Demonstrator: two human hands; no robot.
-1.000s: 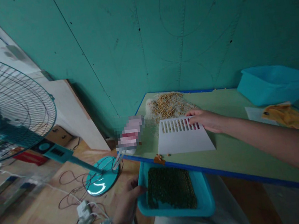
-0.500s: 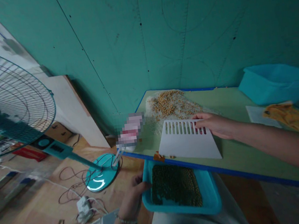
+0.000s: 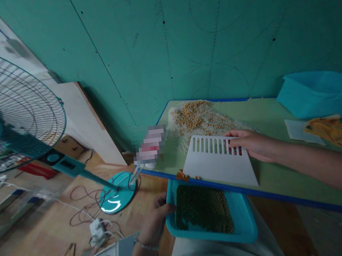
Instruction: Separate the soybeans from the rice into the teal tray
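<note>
My right hand (image 3: 250, 144) grips the top right of a white slotted scraper (image 3: 219, 161) that lies on the green table (image 3: 277, 177), its wide edge at the table's blue front edge. My left hand (image 3: 154, 221) holds the left rim of a teal tray (image 3: 242, 227) full of dark green beans (image 3: 202, 209), kept just below the table edge over my lap. A heap of yellow beans mixed with white grains (image 3: 199, 116) lies at the table's far left corner, behind the scraper.
A teal standing fan (image 3: 8, 119) with its round base (image 3: 118, 192) is on the left, with cables and a power strip (image 3: 98, 230) on the wooden floor. A teal tub (image 3: 319, 91) and a yellow cloth (image 3: 336, 132) sit at the table's right. A small bottle (image 3: 150, 147) stands at the table's left corner.
The scraper and my right hand have slid toward the table's front edge, so its wide edge now reaches it. The tray stays below the edge in my left hand.
</note>
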